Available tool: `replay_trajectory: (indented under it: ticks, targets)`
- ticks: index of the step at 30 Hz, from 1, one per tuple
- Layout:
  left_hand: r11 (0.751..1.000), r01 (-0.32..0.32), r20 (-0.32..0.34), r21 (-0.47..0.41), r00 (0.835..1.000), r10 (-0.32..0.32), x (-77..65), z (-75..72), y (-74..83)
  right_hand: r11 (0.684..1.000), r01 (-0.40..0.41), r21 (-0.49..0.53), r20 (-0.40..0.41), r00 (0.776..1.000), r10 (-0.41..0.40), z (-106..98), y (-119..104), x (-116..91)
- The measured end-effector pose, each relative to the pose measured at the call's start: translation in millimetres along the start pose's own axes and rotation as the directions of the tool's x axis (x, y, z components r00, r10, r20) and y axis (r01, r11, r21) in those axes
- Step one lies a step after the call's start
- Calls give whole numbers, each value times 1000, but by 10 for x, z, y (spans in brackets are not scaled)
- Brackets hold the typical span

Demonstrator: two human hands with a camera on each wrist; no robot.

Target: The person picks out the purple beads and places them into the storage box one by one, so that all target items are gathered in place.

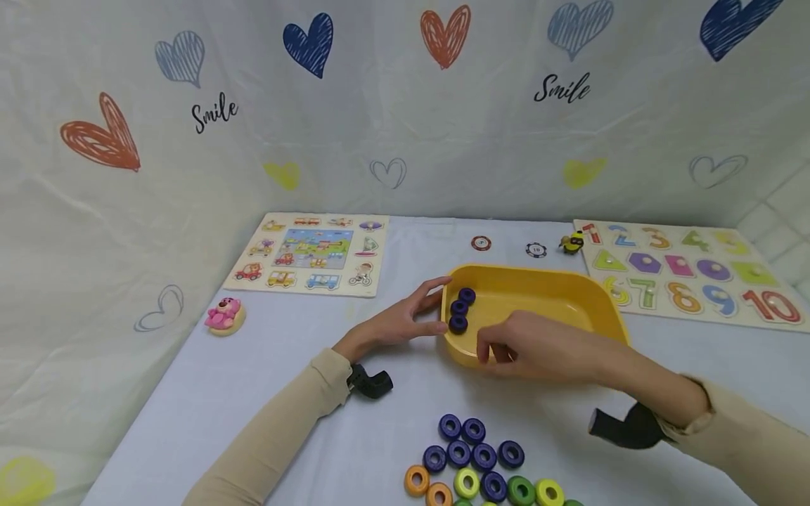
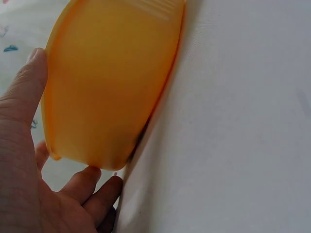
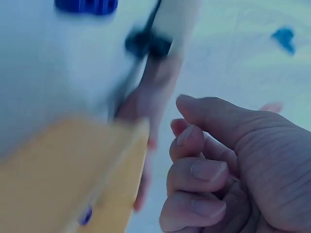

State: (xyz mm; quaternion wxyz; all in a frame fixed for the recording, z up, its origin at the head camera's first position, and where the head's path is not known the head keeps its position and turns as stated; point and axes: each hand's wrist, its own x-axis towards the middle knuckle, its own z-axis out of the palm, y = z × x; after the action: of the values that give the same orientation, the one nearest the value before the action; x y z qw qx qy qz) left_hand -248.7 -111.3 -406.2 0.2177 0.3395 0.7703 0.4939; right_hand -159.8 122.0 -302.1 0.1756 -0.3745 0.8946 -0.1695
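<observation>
A yellow tray stands on the table. Three dark blue rings lie in a line along its left end. My left hand holds that end, thumb at the rim and fingers round the outer wall; in the left wrist view the hand reaches about the tray's corner. Over the tray's near side hovers my right hand. Its fingers are loosely curled in the right wrist view, with a gap beside the thumb and nothing visible between them.
In front of the tray lie several loose rings: dark blue, orange, yellow and green. A vehicle puzzle board is at the back left, a number puzzle board at the right. A pink bear figure sits far left.
</observation>
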Motion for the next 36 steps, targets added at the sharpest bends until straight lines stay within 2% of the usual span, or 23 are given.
replay_trajectory:
  ticks: [5, 8, 12, 18, 26, 31, 34, 36]
  targets:
    - [999, 1, -32, 37, 999, 1, 51, 4, -124, 998, -21, 63, 142, 990, 11, 298, -107, -284]
    - [999, -7, -33, 33, 999, 8, 56, 3, -147, 997, -32, 73, 177, 984, 18, 482, -58, -388]
    - [999, -12, -28, 32, 1000, 13, 56, 11, -161, 989, -58, 134, 172, 985, 34, 642, 33, -457]
    - [1000, -8, -33, 29, 999, 9, 49, 22, -163, 974, -105, 199, 143, 987, 77, 732, 122, -480]
    - [1000, -16, -25, 24, 1000, 16, 62, 40, -168, 956, -42, 291, 135, 991, 3, 775, 221, -529]
    - [1000, -15, -21, 9, 1000, 15, 60, 46, -159, 947, -59, 316, 119, 993, 23, 777, 310, -613]
    - [1000, -16, -17, 7, 1000, 16, 59, 41, -164, 931, -54, 362, 110, 994, 14, 774, 375, -674]
    - [1000, -16, -18, 10, 1000, 16, 60, 35, -171, 915, -19, 403, 98, 995, -22, 775, 424, -700]
